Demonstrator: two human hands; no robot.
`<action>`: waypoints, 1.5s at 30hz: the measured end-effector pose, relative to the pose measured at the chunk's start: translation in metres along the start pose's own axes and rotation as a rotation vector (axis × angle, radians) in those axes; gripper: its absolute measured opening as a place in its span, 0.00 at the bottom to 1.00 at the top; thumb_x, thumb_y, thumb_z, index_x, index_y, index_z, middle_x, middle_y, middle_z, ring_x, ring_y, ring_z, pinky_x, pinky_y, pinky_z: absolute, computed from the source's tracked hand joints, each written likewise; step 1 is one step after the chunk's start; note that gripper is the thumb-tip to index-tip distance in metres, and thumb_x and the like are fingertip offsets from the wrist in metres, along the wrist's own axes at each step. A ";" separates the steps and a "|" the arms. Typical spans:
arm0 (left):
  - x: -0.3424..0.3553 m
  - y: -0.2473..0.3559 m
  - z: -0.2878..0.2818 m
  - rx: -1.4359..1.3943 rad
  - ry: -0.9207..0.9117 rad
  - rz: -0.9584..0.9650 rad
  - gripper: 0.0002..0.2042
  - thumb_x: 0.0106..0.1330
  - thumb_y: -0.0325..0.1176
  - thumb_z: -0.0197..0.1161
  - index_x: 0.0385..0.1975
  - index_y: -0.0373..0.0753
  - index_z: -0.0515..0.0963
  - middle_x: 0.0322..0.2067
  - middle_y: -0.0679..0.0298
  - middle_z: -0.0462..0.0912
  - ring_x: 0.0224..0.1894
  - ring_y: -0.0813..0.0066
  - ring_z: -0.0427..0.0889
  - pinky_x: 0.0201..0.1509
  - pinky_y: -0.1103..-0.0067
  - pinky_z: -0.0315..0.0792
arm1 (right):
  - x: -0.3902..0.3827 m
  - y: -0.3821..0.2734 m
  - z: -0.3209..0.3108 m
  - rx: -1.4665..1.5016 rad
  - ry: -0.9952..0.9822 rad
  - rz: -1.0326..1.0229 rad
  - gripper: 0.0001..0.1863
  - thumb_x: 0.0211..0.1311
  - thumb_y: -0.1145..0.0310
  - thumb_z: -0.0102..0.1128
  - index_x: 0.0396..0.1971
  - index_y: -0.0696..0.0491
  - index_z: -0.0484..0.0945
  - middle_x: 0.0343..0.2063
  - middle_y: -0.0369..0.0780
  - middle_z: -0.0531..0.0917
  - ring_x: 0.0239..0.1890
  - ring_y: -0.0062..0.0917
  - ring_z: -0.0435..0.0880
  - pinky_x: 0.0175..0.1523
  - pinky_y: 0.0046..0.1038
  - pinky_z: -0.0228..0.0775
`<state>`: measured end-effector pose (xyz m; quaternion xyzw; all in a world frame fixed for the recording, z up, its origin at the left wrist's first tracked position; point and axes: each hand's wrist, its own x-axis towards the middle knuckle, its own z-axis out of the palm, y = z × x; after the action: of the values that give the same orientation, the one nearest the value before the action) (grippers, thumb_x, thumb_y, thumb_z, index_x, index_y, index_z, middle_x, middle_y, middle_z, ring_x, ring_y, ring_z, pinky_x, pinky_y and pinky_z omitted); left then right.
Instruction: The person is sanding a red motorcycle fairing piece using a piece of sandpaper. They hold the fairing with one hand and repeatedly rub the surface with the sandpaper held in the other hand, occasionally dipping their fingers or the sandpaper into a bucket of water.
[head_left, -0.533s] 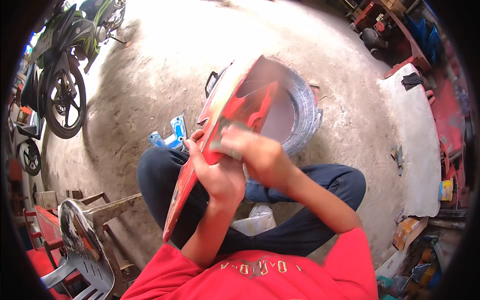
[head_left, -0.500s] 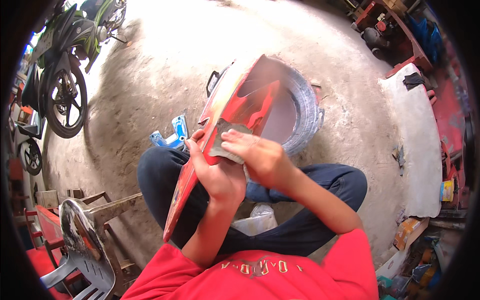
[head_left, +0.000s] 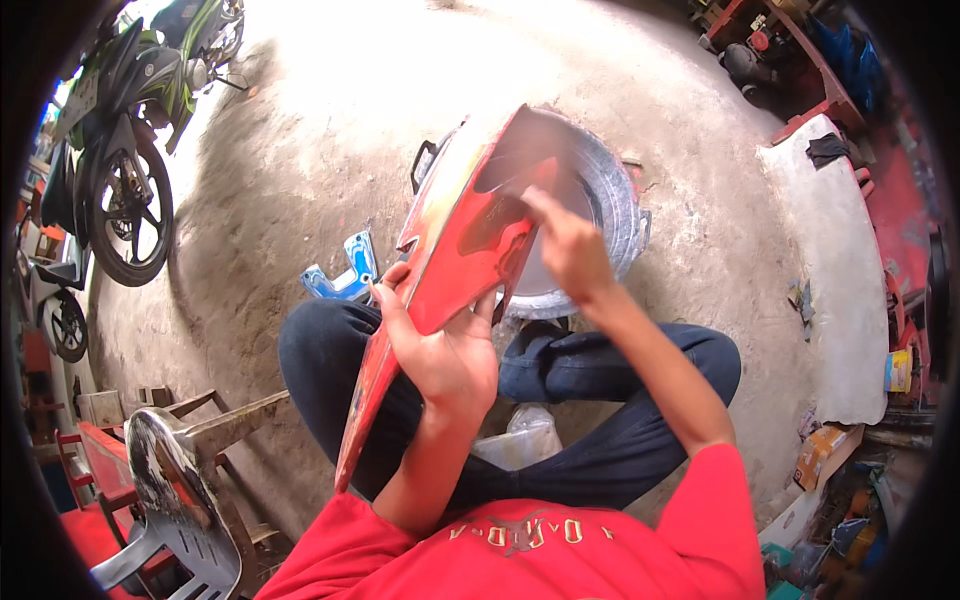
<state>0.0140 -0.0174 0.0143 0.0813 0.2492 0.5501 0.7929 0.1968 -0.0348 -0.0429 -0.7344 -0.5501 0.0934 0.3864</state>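
Over grey tub (head_left: 622, 205): red panel (head_left: 458, 275) at both hands (head_left: 447, 362), left gripping.

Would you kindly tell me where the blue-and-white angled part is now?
The blue-and-white angled part lies left of centre in the head view, on the grey floor beyond the person's left knee, left of the long red panel.

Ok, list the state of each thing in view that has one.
Red panel: slanted, held by left grip
Right grip: at panel's right edge, contents unclear
Basin: open-topped, partly hidden by panel
Blue-white part: lying on floor
Black-green motorcycle: upright
Chair: stained
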 end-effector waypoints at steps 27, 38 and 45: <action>0.001 -0.004 0.001 0.002 0.015 0.004 0.19 0.82 0.56 0.43 0.58 0.49 0.65 0.63 0.57 0.74 0.67 0.55 0.74 0.67 0.51 0.71 | -0.009 -0.010 -0.004 -0.010 0.036 -0.244 0.18 0.64 0.81 0.57 0.54 0.59 0.81 0.53 0.53 0.86 0.57 0.45 0.86 0.62 0.40 0.80; 0.004 -0.001 -0.002 -0.013 0.060 0.020 0.20 0.82 0.55 0.44 0.56 0.46 0.68 0.63 0.52 0.74 0.66 0.47 0.74 0.69 0.46 0.68 | -0.009 -0.018 0.001 -0.058 0.051 -0.330 0.19 0.64 0.79 0.57 0.56 0.56 0.81 0.53 0.51 0.86 0.57 0.42 0.86 0.60 0.39 0.81; 0.002 0.000 -0.002 0.036 0.013 0.010 0.19 0.82 0.56 0.44 0.57 0.48 0.66 0.64 0.55 0.75 0.67 0.53 0.74 0.68 0.48 0.71 | 0.002 -0.016 -0.011 0.045 -0.059 -0.130 0.18 0.64 0.73 0.58 0.54 0.54 0.82 0.51 0.48 0.86 0.52 0.39 0.88 0.55 0.36 0.83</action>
<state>0.0137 -0.0158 0.0123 0.0932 0.2636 0.5501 0.7869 0.1922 -0.0363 -0.0238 -0.6851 -0.6058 0.1020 0.3915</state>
